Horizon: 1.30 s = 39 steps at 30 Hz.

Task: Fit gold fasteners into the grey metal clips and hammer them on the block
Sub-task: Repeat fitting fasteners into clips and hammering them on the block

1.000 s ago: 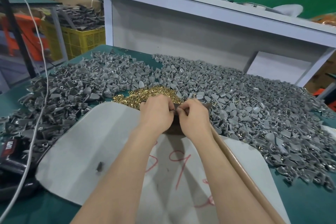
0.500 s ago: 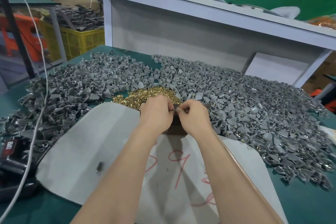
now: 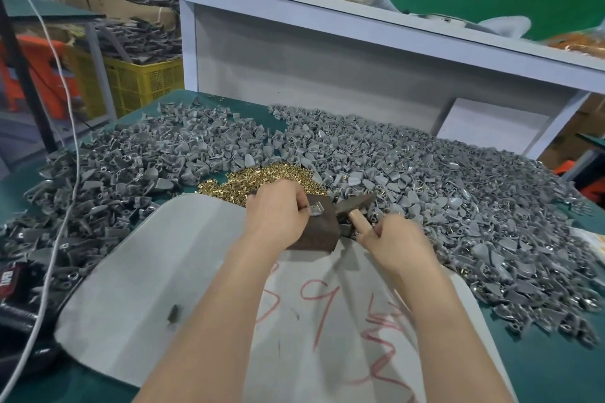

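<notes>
On the worktop [image 3: 540, 353], grey clips [image 3: 425, 180] lay heaped behind and right of the block [image 3: 322, 234], with gold fasteners [image 3: 258, 178] just behind it. The right hand [image 3: 396, 239] had its grip clamped round the hammer [image 3: 357, 206] handle beside the block, and the left hand [image 3: 278, 213] pinched one clip [image 3: 316, 209] atop it. Short, square taps would serve best, fingertips kept clear.

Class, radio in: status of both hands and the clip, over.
Left hand pinches clip on block. Right hand grips hammer, head beside block. Nothing between hammer and clip.

Both forearms [image 3: 229, 304] extended: left hand [image 3: 278, 213] pinches a grey clip [image 3: 316, 210]; right hand [image 3: 397, 240], just beside it, grips the hammer handle [image 3: 358, 221].
</notes>
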Available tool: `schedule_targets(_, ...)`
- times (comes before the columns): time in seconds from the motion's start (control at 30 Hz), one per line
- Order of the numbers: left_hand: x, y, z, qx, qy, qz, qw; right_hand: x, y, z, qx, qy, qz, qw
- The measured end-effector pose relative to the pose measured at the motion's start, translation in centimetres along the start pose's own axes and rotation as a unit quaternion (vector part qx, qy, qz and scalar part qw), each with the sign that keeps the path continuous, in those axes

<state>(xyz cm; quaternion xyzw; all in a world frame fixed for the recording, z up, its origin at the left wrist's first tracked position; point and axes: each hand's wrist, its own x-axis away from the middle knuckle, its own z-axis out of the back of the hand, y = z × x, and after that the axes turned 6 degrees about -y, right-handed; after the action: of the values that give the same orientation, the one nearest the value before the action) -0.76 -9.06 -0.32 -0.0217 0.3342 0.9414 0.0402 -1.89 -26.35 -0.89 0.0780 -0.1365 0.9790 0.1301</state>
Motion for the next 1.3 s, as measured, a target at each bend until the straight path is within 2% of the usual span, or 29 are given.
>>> schedule_targets(0.1, 0.0, 0.0, 0.0, -0.001, -0.004, 0.003, 1.000, -0.1, -0.1, 0.1, -0.025, 0.011, 0.029, 0.999)
schedule_targets(0.27, 0.0, 0.0, 0.0, -0.001, -0.003, 0.008, 1.000, 0.4, 0.1, 1.3, -0.161, 0.077, 0.074, 0.981)
schedule_targets(0.37, 0.0, 0.0, 0.0, -0.001, -0.006, 0.011, 1.000, 1.4, -0.3, 2.0, -0.163, 0.127, 0.142, 0.968)
schedule_targets(0.5, 0.0, -0.1, 0.0, 0.009, -0.010, 0.011, 1.000, 2.8, -0.8, 2.4, -0.218, 0.243, 0.214, 0.921)
schedule_targets(0.53, -0.1, -0.2, 0.0, 0.015, -0.012, 0.010, 1.000, 3.1, -0.9, 2.5, -0.207, 0.254, 0.221, 0.919)
schedule_targets(0.67, -0.1, -0.2, 0.1, 0.022, -0.004, 0.017, 1.000, 3.4, -0.7, 1.0, -0.096, 0.153, 0.229, 0.957)
schedule_targets(0.77, -0.1, -0.3, -0.1, 0.032, -0.006, 0.009, 0.999, 3.6, -1.1, 1.2, -0.143, 0.243, 0.244, 0.928)
schedule_targets(0.83, -0.2, -0.3, -0.2, 0.032, -0.006, 0.004, 0.999, 3.6, -1.4, 1.6, -0.173, 0.264, 0.260, 0.913)
schedule_targets(0.93, -0.3, -0.4, -0.2, 0.034, 0.006, 0.008, 0.999, 3.6, -1.6, 0.8, -0.088, 0.157, 0.259, 0.949)
schedule_targets(0.97, -0.3, -0.4, -0.2, 0.035, 0.010, 0.008, 0.999, 3.7, -1.7, 0.7, -0.081, 0.154, 0.249, 0.953)
schedule_targets(1.0, -0.3, -0.4, -0.2, 0.034, 0.010, 0.006, 0.999, 3.8, -1.9, 0.7, -0.085, 0.182, 0.243, 0.949)
schedule_targets(1.07, -0.3, -0.5, -0.3, 0.029, 0.004, 0.002, 1.000, 4.0, -2.1, 1.0, -0.158, 0.271, 0.255, 0.915)
schedule_targets(1.13, -0.5, -0.5, -0.3, 0.034, 0.000, 0.007, 0.999, 3.9, -1.9, 1.5, -0.218, 0.299, 0.265, 0.890)
schedule_targets(1.17, -0.5, -0.5, -0.3, 0.036, 0.002, 0.011, 0.999, 3.9, -1.8, 1.5, -0.203, 0.270, 0.269, 0.902)
schedule_targets(1.23, -0.4, -0.5, -0.3, 0.030, 0.008, 0.012, 0.999, 3.8, -1.6, 0.7, -0.105, 0.169, 0.254, 0.947)
schedule_targets(1.27, -0.4, -0.5, -0.3, 0.028, 0.012, 0.010, 0.999, 3.8, -1.5, 0.5, -0.074, 0.157, 0.240, 0.955)
schedule_targets(1.3, -0.4, -0.6, -0.2, 0.027, 0.014, 0.007, 1.000, 3.7, -1.7, 0.5, -0.066, 0.177, 0.230, 0.955)
